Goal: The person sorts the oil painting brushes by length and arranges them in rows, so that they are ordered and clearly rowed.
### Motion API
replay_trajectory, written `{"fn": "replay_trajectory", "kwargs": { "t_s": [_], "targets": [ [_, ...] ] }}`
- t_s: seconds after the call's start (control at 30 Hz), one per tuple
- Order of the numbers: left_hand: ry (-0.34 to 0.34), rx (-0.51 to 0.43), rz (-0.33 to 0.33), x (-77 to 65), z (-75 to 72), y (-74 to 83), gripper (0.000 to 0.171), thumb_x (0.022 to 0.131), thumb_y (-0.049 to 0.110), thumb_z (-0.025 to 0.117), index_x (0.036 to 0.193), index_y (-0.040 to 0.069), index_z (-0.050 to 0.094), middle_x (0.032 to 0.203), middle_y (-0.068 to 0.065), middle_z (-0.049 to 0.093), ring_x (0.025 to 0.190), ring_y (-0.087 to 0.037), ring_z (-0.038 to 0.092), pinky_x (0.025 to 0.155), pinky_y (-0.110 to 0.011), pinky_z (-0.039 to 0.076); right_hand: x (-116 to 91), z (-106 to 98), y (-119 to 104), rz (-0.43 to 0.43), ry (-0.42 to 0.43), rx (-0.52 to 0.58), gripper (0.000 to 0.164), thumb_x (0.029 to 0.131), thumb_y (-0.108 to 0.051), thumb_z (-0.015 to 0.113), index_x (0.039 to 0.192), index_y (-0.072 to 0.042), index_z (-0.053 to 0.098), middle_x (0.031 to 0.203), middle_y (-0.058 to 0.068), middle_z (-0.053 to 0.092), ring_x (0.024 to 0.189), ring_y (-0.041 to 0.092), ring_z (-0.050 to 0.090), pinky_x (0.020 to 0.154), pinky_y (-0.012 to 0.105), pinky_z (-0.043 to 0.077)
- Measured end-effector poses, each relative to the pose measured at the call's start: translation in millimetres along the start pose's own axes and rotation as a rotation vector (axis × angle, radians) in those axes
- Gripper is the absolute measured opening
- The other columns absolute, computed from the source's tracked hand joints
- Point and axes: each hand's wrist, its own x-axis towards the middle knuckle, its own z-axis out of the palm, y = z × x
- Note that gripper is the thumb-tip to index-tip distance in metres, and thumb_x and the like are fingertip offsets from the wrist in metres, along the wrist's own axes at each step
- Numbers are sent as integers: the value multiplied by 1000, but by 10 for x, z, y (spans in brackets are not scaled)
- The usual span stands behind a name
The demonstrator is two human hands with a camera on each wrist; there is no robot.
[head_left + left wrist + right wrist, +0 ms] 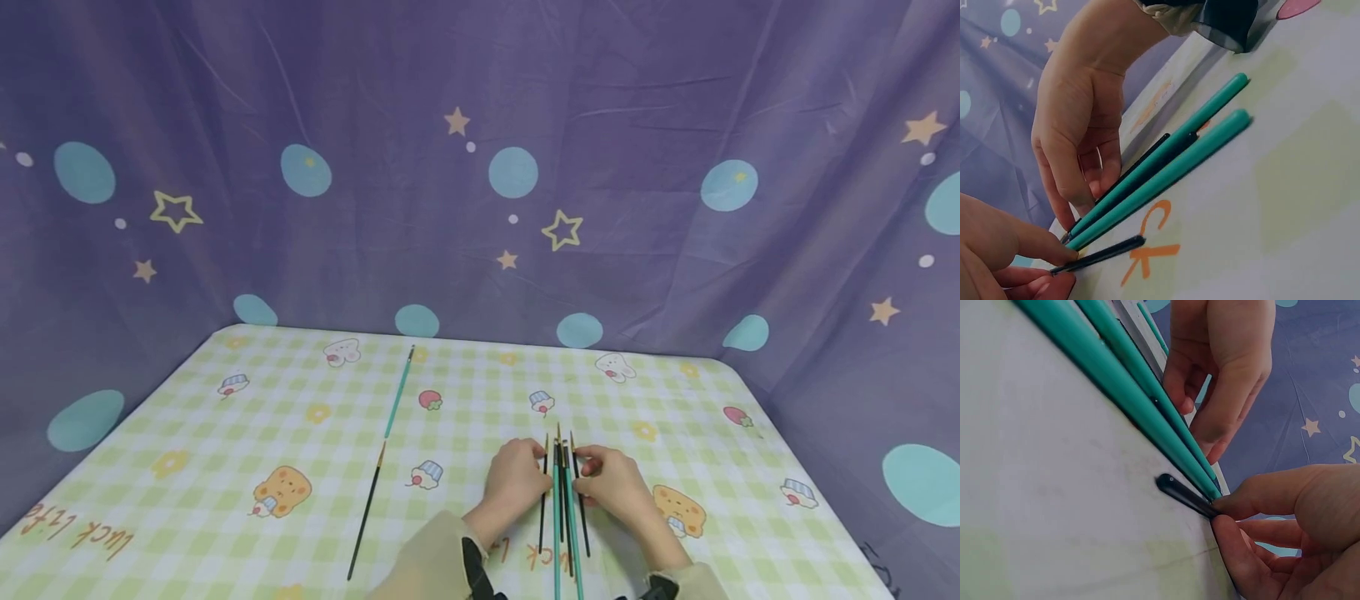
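A bundle of slim paintbrushes lies on the cloth between my two hands, bristles toward the far side. My left hand pinches a black paintbrush at the bundle's left edge, between thumb and forefinger. On the opposite edge, my right hand pinches another black paintbrush with thumb and forefinger. Between them run two teal paintbrushes, the nearer-left one and its neighbour, with more black handles among them. The fingers partly cover the brushes' upper parts in the wrist views.
Left of the hands, a teal paintbrush and a black paintbrush lie nearly end to end in a slanted line. A green-checked tablecloth covers the table. Behind and beside it hangs a purple curtain with stars and dots.
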Motion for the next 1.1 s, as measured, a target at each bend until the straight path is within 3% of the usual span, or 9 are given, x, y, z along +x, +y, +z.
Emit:
{"fn": "replay_trajectory", "kwargs": {
  "t_s": [0.27, 0.5, 0.8, 1.1],
  "targets": [
    [-16, 109, -10, 79, 30, 69, 25, 61, 5, 69, 85, 5, 65, 80, -3, 58, 70, -15, 52, 66, -30, 47, -1, -15, -4, 1, 0, -6, 48, 69, 1, 69, 116, 0, 58, 77, 4, 55, 57, 11, 55, 48, 23, 52],
    [-3, 119, 13, 124, 20, 28, 17, 62, 9, 71, 79, 8, 64, 72, 0, 60, 61, -13, 52, 55, -27, 44, -3, -22, -17, 2, -1, -5, 48, 69, 0, 69, 116, 1, 58, 77, 4, 55, 59, 11, 55, 49, 23, 52],
    [19, -51, 4, 114, 11, -82, 22, 62, 8, 71, 83, 9, 66, 60, 7, 53, 53, -7, 46, 48, -20, 38, -5, -16, 0, -1, 4, 1, 48, 68, 1, 69, 115, 1, 59, 77, 4, 55, 59, 11, 55, 49, 23, 52],
    [-59, -248, -56, 106, -51, -146, 18, 67, 5, 69, 85, 8, 65, 68, 3, 55, 53, -8, 50, 44, -21, 44, -10, -10, -9, -4, 0, -4, 49, 67, 0, 69, 116, 0, 59, 78, 4, 56, 57, 11, 55, 49, 23, 51]
  ]
}}
